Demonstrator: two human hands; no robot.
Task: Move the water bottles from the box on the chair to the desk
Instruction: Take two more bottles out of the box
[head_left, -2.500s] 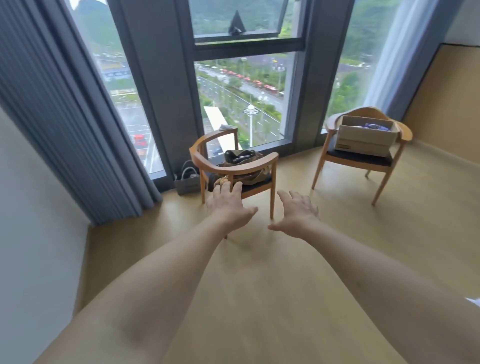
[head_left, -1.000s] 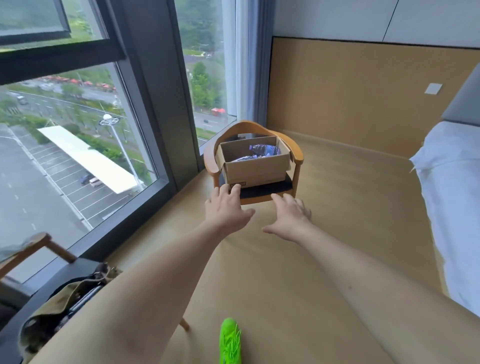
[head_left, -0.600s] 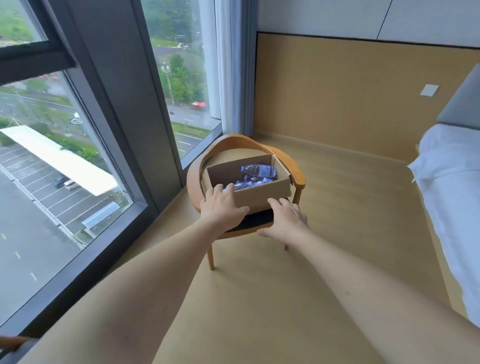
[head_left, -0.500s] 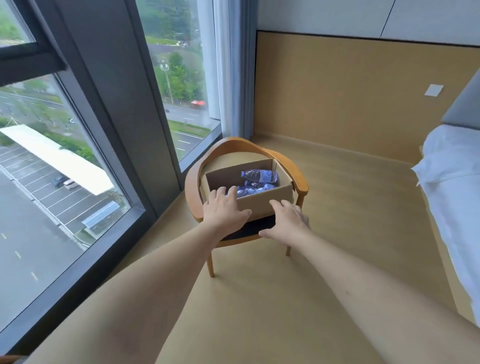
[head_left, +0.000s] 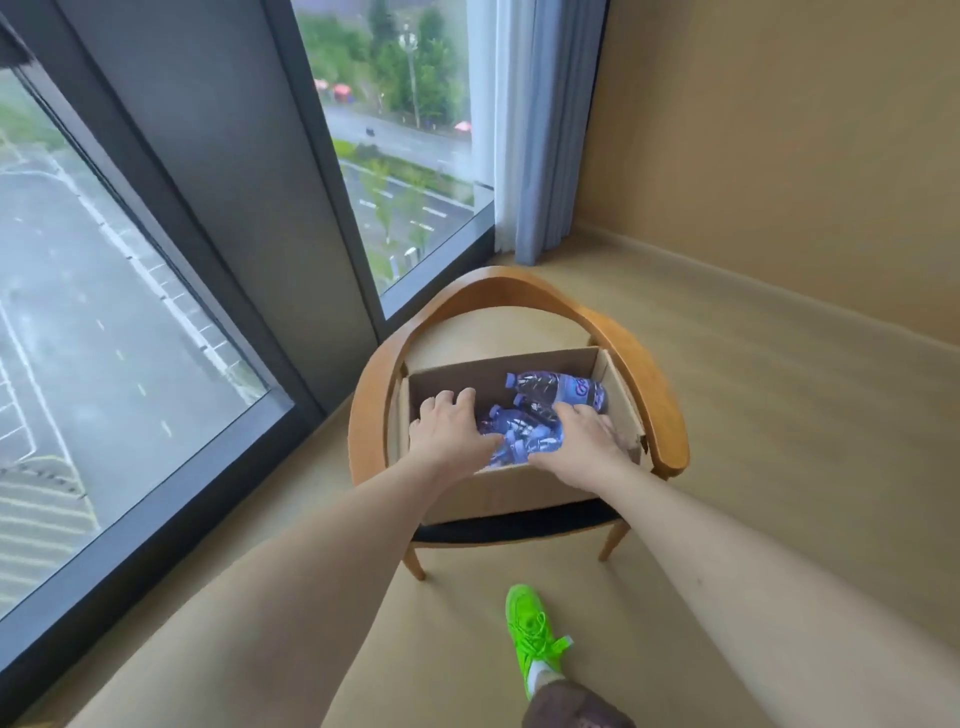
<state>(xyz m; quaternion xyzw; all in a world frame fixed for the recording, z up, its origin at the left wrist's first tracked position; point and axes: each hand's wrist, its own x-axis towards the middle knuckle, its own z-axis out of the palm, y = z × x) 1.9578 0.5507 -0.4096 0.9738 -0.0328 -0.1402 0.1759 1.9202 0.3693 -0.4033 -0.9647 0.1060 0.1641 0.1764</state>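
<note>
An open cardboard box (head_left: 519, 488) rests on the seat of a wooden armchair (head_left: 644, 374) by the window. Several blue-labelled water bottles lie inside it; one bottle (head_left: 558, 388) lies at the far right, others (head_left: 514, 439) are piled in the middle. My left hand (head_left: 449, 431) is inside the box at its left, fingers spread, palm down beside the pile. My right hand (head_left: 579, 447) reaches over the near wall and lies on the pile, fingers extended. I cannot see either hand closed around a bottle. The desk is out of view.
Floor-to-ceiling windows (head_left: 104, 312) run along the left, with a grey curtain (head_left: 540, 130) in the corner. A wood-panelled wall (head_left: 779, 156) stands behind and to the right. My foot in a green shoe (head_left: 535, 639) is on the floor before the chair.
I have walked up to the chair, so the box is closer and seen from above. Both hands moved from the box's near wall into the box, onto the bottles.
</note>
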